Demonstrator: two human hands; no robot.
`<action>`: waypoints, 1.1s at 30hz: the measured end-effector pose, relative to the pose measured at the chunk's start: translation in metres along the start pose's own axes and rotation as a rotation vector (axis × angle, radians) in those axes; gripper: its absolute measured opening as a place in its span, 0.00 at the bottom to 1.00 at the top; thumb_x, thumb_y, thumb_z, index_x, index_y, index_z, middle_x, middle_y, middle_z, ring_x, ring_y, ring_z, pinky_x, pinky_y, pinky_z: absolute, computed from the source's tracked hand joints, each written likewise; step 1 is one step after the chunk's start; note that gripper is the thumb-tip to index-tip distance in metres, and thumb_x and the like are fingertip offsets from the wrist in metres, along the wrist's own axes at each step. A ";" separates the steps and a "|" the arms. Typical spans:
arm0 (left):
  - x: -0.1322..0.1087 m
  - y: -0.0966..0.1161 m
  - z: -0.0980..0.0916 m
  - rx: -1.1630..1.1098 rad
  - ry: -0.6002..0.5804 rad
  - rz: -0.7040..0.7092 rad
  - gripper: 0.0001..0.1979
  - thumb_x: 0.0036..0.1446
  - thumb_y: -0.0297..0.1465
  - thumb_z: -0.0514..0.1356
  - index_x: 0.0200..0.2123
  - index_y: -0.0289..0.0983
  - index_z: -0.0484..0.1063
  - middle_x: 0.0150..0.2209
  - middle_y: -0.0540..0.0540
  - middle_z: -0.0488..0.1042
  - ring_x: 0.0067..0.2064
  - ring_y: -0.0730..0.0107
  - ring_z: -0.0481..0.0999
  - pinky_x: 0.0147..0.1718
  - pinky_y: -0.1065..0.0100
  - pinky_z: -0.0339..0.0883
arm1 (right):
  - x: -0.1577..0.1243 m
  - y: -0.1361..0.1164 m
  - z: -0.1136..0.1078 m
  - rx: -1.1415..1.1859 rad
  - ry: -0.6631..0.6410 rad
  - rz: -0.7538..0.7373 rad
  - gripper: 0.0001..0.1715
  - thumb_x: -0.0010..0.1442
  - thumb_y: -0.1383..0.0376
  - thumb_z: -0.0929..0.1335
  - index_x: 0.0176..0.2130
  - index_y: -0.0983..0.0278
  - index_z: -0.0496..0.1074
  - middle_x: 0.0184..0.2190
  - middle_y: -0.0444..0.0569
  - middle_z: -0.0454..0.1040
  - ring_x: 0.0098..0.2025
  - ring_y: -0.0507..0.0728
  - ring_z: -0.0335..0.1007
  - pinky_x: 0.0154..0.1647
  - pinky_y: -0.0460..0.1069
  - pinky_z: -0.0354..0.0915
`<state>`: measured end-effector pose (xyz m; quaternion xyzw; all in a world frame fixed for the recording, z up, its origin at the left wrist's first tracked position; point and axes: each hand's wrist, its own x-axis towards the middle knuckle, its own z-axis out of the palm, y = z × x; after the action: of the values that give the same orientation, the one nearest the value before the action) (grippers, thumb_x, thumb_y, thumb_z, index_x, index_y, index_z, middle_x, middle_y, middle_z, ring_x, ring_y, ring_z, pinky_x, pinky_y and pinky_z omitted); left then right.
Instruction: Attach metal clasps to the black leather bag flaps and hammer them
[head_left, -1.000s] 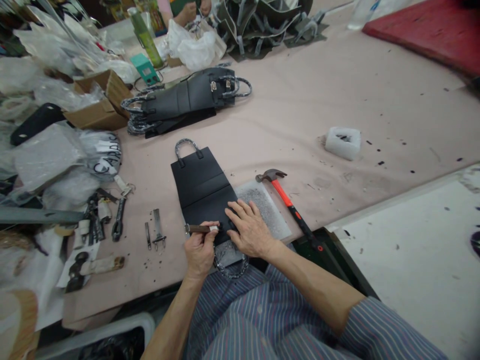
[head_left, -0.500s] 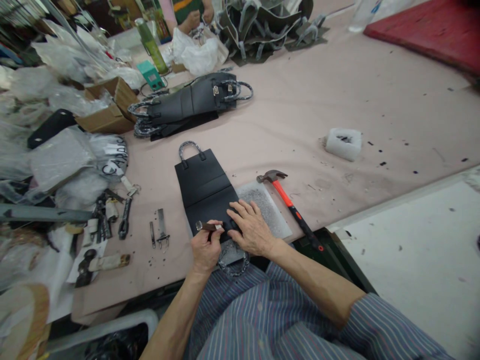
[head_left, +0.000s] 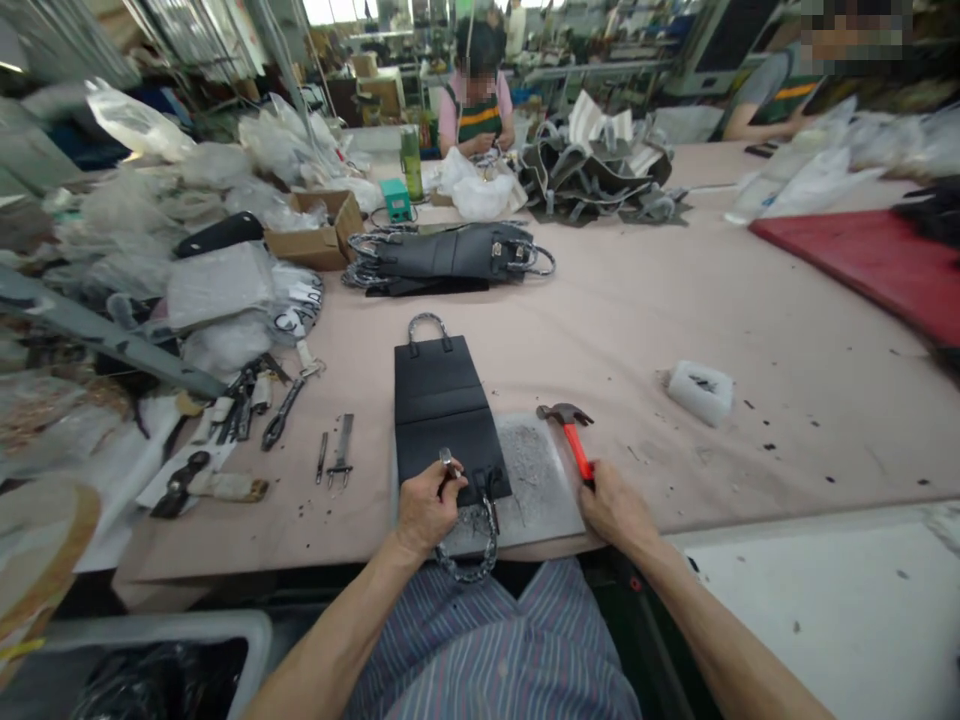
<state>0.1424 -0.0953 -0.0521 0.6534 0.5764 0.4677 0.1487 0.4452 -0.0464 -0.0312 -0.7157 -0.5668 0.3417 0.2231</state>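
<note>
A flat black bag panel [head_left: 441, 405] with wrapped handles at both ends lies before me, its near part on a speckled pale board [head_left: 529, 465]. My left hand [head_left: 427, 510] is closed around a short metal-topped hand punch [head_left: 446, 460], held over the panel near its front handle [head_left: 471, 573]. The punch's lower tip is hidden by my fingers. To the right, my right hand [head_left: 619, 510] wraps round the grip of a claw hammer [head_left: 576, 440], whose head is at the board's upper right corner.
Slim metal tools [head_left: 341, 455] lie left of the panel, beside another hammer [head_left: 202, 485] and several hand tools. Stacked black bags [head_left: 450, 255] and a cardboard box [head_left: 319, 235] are farther back. A white hollow block [head_left: 700, 390] sits right. Two people work across the table.
My right hand has left the panel and taken hold of the hammer's grip. My left hand keeps the punch, now more upright. The view has tilted up.
</note>
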 end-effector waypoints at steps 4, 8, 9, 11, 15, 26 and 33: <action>0.000 -0.003 0.002 -0.012 -0.001 0.003 0.06 0.60 0.30 0.60 0.39 0.40 0.76 0.34 0.48 0.82 0.35 0.66 0.83 0.38 0.69 0.75 | -0.003 -0.025 -0.012 0.231 -0.174 0.026 0.07 0.55 0.63 0.66 0.30 0.60 0.62 0.22 0.40 0.63 0.21 0.51 0.60 0.21 0.47 0.60; -0.001 -0.004 0.004 -0.005 -0.013 0.006 0.06 0.61 0.30 0.59 0.40 0.40 0.75 0.35 0.48 0.82 0.36 0.66 0.83 0.38 0.69 0.75 | -0.031 -0.066 -0.028 0.328 -0.073 -0.121 0.17 0.62 0.50 0.63 0.30 0.58 0.59 0.23 0.40 0.65 0.18 0.50 0.57 0.17 0.45 0.56; -0.001 -0.005 0.004 -0.003 -0.013 0.010 0.05 0.61 0.30 0.59 0.40 0.40 0.75 0.35 0.48 0.82 0.36 0.66 0.83 0.38 0.69 0.75 | -0.041 -0.076 -0.032 0.305 -0.001 -0.230 0.20 0.63 0.47 0.63 0.31 0.59 0.61 0.23 0.40 0.66 0.19 0.50 0.59 0.18 0.45 0.56; -0.001 -0.005 0.004 0.002 -0.013 0.016 0.06 0.61 0.30 0.59 0.40 0.40 0.75 0.35 0.48 0.82 0.37 0.66 0.83 0.39 0.69 0.74 | -0.060 -0.096 -0.037 0.168 0.148 -0.512 0.21 0.66 0.47 0.63 0.31 0.59 0.64 0.22 0.41 0.67 0.21 0.51 0.61 0.22 0.46 0.58; -0.001 -0.005 0.004 0.029 -0.018 0.023 0.05 0.61 0.30 0.59 0.39 0.40 0.75 0.34 0.48 0.82 0.36 0.66 0.83 0.37 0.69 0.74 | -0.083 -0.125 -0.043 -0.288 0.173 -0.945 0.18 0.70 0.57 0.60 0.30 0.59 0.64 0.20 0.42 0.66 0.20 0.51 0.57 0.23 0.48 0.51; -0.002 -0.007 0.005 0.041 -0.014 0.052 0.06 0.62 0.31 0.59 0.40 0.40 0.76 0.34 0.47 0.82 0.35 0.65 0.83 0.37 0.69 0.74 | -0.095 -0.132 -0.046 -0.319 0.296 -1.060 0.15 0.70 0.61 0.60 0.31 0.59 0.64 0.19 0.41 0.66 0.18 0.51 0.56 0.22 0.49 0.50; -0.001 -0.005 0.003 0.014 -0.027 0.042 0.06 0.61 0.29 0.59 0.40 0.40 0.75 0.35 0.47 0.82 0.37 0.65 0.83 0.39 0.68 0.74 | -0.064 -0.105 -0.054 -0.216 0.256 -0.710 0.21 0.68 0.51 0.60 0.28 0.58 0.60 0.18 0.39 0.63 0.19 0.52 0.58 0.23 0.48 0.52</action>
<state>0.1420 -0.0937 -0.0572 0.6726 0.5636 0.4581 0.1419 0.4078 -0.0771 0.0941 -0.5314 -0.7792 0.0897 0.3200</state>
